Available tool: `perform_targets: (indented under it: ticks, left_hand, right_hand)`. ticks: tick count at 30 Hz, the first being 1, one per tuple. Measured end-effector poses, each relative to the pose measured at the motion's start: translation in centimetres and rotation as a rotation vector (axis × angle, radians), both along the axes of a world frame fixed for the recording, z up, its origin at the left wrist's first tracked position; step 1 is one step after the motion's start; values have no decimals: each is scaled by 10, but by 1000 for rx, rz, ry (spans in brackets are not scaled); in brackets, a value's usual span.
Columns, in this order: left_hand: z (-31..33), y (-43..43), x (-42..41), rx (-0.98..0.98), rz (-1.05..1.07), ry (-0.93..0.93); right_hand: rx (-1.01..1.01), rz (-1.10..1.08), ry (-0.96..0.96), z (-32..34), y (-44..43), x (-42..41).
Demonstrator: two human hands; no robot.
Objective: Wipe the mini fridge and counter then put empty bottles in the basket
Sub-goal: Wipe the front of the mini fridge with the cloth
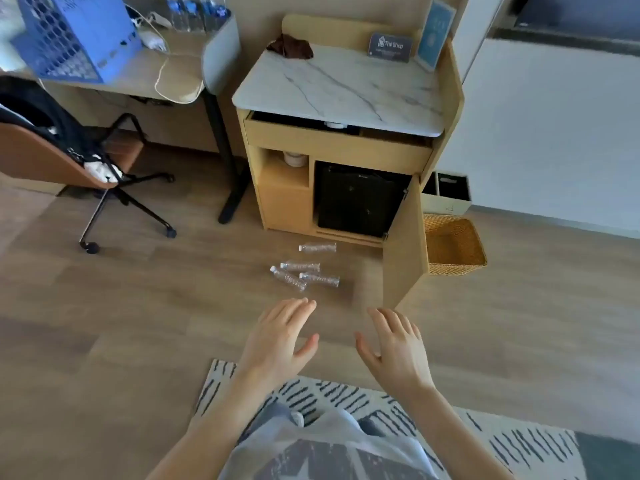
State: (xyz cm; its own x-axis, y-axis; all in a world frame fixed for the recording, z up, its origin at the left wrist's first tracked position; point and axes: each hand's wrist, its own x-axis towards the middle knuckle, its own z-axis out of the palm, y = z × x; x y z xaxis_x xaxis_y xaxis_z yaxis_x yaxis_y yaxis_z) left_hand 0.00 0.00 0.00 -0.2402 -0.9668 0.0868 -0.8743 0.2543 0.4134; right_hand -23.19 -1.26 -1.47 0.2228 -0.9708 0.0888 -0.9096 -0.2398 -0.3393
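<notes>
Both hands empty, fingers spread: left hand [282, 336] and right hand [398, 344] hover over the floor, well short of everything. Nothing looks begun: brown cloth [290, 46] sits bunched at the back of the marble counter [346, 88], mini fridge [360, 199] is exposed behind the open cabinet door [403, 244], wicker basket [453, 245] appears to hold no bottles. Four empty bottles [308, 268] lie flat on the floor before the fridge, long axes mostly left-right, one slanted, caps leftward.

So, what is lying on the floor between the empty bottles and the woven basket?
In the head view, the open cabinet door stands between the bottles and the woven basket. Otherwise only bare wooden floor lies there.
</notes>
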Motion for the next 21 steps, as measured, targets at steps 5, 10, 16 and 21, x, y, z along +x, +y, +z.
perform_targets:
  ticks: [5, 10, 16, 21]
  left_hand:
    - [5, 3, 7, -1, 133, 13]
    - [14, 4, 25, -24, 263, 10]
    - [29, -23, 66, -85, 366, 21]
    - [34, -62, 114, -113, 390, 40]
  right_hand:
    - [18, 22, -51, -1, -13, 2]
    - [34, 64, -99, 8, -39, 15]
    - [-33, 104, -164, 25, -85, 56]
    - [-68, 142, -198, 30, -132, 114]
